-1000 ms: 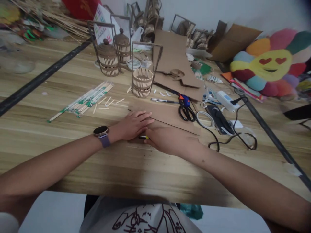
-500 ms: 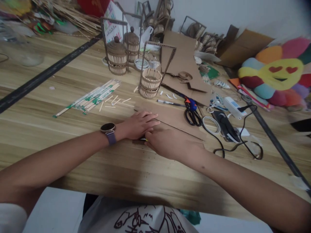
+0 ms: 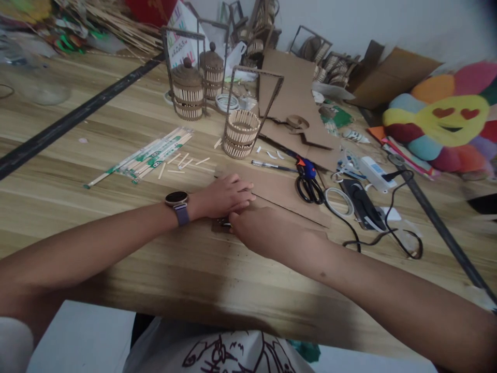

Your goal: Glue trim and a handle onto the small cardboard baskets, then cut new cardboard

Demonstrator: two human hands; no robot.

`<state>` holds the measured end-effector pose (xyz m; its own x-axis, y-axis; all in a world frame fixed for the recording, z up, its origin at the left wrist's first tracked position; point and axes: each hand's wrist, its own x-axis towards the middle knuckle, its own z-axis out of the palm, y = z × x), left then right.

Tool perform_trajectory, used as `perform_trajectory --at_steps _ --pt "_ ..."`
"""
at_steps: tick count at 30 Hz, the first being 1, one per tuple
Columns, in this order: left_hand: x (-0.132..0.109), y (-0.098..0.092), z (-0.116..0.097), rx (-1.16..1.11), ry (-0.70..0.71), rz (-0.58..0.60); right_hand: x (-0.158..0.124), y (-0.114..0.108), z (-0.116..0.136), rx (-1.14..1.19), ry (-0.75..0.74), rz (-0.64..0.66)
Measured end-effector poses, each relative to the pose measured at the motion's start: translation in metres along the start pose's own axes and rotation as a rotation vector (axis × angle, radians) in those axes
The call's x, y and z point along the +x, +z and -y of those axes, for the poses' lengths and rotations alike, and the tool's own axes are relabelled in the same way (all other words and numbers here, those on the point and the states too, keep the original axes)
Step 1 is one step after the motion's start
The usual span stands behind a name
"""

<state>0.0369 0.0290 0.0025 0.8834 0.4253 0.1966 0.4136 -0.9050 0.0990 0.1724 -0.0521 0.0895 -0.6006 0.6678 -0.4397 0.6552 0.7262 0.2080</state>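
My left hand (image 3: 229, 196) lies with its fingers stretched out on a piece of brown cardboard (image 3: 272, 181), pressing it against the table. Right beside it, my right hand (image 3: 252, 230) is closed around a slim cutter-like tool (image 3: 224, 223); only its dark and pale end shows, and the rest is hidden in the fist. A long straight dark line (image 3: 291, 208), a slit or an edge, runs across the cardboard to the right of my fingers. The near strip of cardboard is partly covered by my right hand.
A small stick basket with a tall handle (image 3: 241, 134) stands behind my hands. Black-handled scissors (image 3: 308, 184), a pen (image 3: 272, 166), a tape roll (image 3: 338, 202) and a power strip (image 3: 376, 173) lie to the right. Packaged sticks (image 3: 151, 155) and lidded baskets (image 3: 188, 90) are at the left.
The view has shifted very slightly. My right hand has made a small movement near the left fingers, and the yellow bit by it no longer shows clearly. My left hand stays on the cardboard.
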Motion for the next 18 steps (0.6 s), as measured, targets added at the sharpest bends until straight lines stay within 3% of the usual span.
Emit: perform_trajectory --at_steps 4,8,13,18 --pt "0.005 0.001 -0.002 0.006 -0.015 -0.018 0.004 -0.003 0.001 0.061 0.009 0.046" --pt "0.005 0.009 0.000 0.009 0.014 -0.043 0.006 0.008 0.003 0.061 0.018 -0.016" --pt "0.009 0.014 0.005 -0.034 0.050 0.047 0.004 0.020 0.003 -0.005 0.012 -0.072" --pt "0.010 0.010 0.006 -0.043 0.051 0.097 0.005 0.019 -0.003 0.012 -0.013 0.005"
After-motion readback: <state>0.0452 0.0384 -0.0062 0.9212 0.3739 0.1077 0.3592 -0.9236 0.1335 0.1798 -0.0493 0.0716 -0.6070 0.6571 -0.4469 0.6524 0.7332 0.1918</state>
